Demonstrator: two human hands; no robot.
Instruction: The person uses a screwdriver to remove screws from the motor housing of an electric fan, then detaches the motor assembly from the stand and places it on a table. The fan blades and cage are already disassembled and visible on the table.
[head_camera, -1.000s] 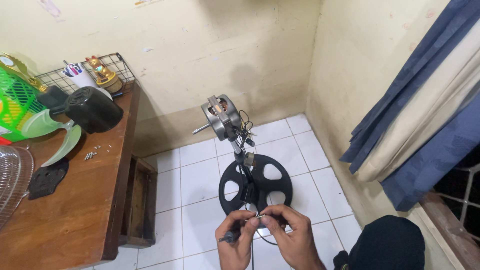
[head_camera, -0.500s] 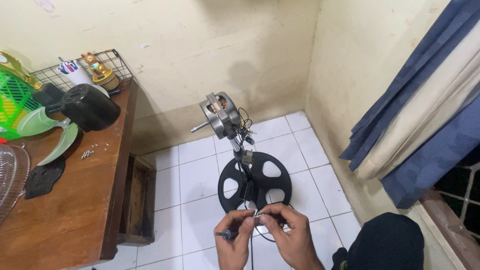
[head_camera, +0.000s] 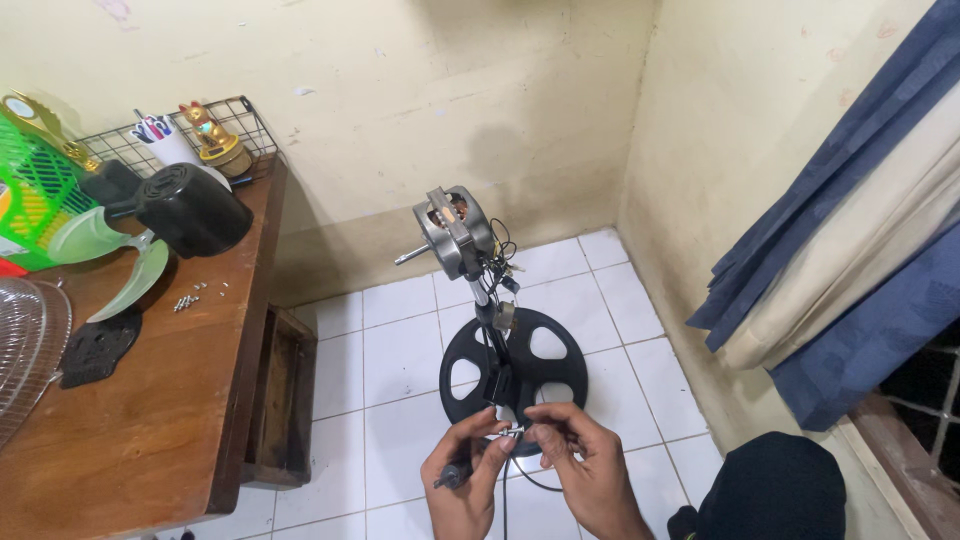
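Note:
A stripped stand fan stands on the white tiled floor: bare metal motor (head_camera: 455, 232) with shaft on a thin pole above a round black base (head_camera: 545, 350). Low in the view, my left hand (head_camera: 462, 480) grips a dark-handled screwdriver (head_camera: 450, 476) and pinches a small metal piece (head_camera: 512, 432) at the end of a black wire (head_camera: 528, 478). My right hand (head_camera: 580, 460) pinches the same piece from the other side. Both hands are together in front of the fan base.
A wooden table (head_camera: 140, 400) at left carries a black motor cover (head_camera: 192, 210), green fan blades (head_camera: 105, 265), several loose screws (head_camera: 185, 299), a black plate (head_camera: 95, 348), a wire guard (head_camera: 25, 350) and a wire basket (head_camera: 215, 125). A wooden crate (head_camera: 283, 400) sits under it. Blue and cream curtains (head_camera: 860, 250) hang at right.
The view has shifted slightly. My hands stay joined on the small piece, and the left fingers have spread a little.

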